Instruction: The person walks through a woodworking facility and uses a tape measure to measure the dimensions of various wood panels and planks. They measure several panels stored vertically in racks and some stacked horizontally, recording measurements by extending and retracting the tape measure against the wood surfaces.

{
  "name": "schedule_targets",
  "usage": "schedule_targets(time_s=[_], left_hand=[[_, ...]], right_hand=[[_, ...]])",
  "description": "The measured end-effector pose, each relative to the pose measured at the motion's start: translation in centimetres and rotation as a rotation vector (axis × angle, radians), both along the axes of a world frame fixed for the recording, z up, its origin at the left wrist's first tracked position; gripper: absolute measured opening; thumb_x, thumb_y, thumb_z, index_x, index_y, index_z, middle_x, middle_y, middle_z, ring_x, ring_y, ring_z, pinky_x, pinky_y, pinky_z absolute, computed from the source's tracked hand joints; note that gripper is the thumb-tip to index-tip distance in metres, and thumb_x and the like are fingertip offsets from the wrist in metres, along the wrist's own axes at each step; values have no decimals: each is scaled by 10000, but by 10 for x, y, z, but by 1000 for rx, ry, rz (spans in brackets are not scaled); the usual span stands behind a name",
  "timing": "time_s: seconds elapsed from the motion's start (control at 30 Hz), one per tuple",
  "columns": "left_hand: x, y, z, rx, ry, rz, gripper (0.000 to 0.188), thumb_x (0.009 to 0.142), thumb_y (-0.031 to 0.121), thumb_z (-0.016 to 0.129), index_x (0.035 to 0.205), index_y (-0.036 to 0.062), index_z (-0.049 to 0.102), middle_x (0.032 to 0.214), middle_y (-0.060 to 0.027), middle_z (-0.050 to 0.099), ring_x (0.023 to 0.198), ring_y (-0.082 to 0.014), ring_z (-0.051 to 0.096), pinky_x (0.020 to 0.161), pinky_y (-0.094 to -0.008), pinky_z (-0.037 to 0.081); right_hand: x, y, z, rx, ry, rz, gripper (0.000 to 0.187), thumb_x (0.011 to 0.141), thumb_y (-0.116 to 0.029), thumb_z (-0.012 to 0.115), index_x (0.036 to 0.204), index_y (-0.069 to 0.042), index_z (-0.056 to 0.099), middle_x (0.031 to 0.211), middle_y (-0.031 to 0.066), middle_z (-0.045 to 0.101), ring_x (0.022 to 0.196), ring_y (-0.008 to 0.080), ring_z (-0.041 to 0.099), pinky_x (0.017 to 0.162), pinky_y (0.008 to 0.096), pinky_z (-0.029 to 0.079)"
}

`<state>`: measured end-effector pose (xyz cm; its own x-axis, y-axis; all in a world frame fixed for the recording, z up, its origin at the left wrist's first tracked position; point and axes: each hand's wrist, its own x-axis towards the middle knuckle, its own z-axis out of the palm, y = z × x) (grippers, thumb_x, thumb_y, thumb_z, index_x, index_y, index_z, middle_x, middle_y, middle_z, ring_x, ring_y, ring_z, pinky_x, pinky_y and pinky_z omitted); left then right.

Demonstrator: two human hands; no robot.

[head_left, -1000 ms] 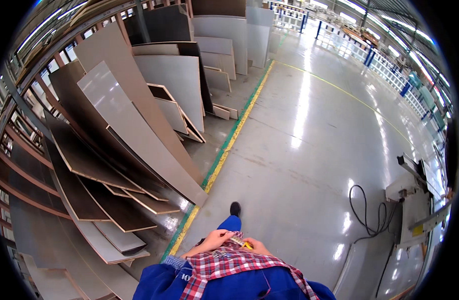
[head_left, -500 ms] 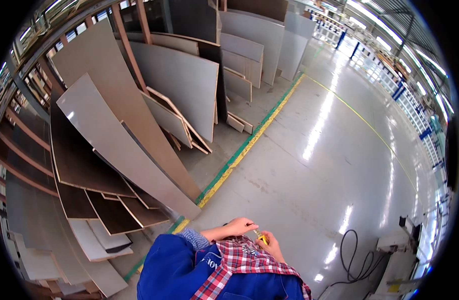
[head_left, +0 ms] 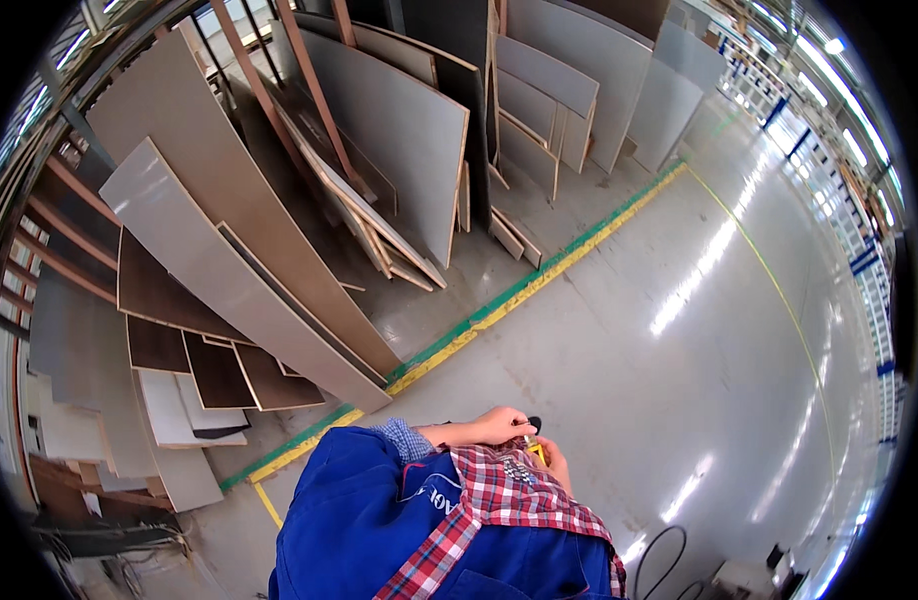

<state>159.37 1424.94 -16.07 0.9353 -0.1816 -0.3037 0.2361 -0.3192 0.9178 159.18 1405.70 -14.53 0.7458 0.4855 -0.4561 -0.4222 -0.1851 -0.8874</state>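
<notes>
My left hand (head_left: 499, 426) is held in front of my chest, its fingers closed in a pinch at a short pale strip. My right hand (head_left: 556, 463) is just beside it, closed round a small yellow tool (head_left: 537, 452) that looks like a tape measure. Fingers cover most of it. The two hands almost touch, right at the edge of the red checked cloth (head_left: 524, 505) of my clothing. Below them, the blue work jacket (head_left: 369, 500) fills the lower middle. A dark shoe tip (head_left: 535, 423) shows just beyond the hands.
Grey and brown panels (head_left: 249, 280) lean in a rack with reddish uprights (head_left: 314, 85) on the left. Dark board offcuts (head_left: 214, 370) are stacked low beside them. A green and yellow floor line (head_left: 499, 312) runs along the rack. A black cable (head_left: 662, 560) loops at lower right.
The view has swung left, so the rack and floor line sit differently. My hands have come closer together at the yellow tool, and less of the pale strip shows.
</notes>
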Motion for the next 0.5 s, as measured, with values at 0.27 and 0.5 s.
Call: schedule_targets(time_s=[0.27,0.5], left_hand=[[141,-49,-3,-495,17,556,309,870,306,567,853,-1,591,690,14,553,657,-66,513,596,-213,448],[191,2,5,-495,100,1019,277,879,313,551,856,40,589,788,-28,625,677,-84,574,633,-222,469]], right_hand=[[160,-59,32,-8,14,162,343,852,-203,597,1108,5,503,856,19,566,733,72,498,640,201,398],[247,-66,16,-111,-3,354,347,802,-201,660,1071,-13,549,820,8,590,735,65,514,657,212,419]])
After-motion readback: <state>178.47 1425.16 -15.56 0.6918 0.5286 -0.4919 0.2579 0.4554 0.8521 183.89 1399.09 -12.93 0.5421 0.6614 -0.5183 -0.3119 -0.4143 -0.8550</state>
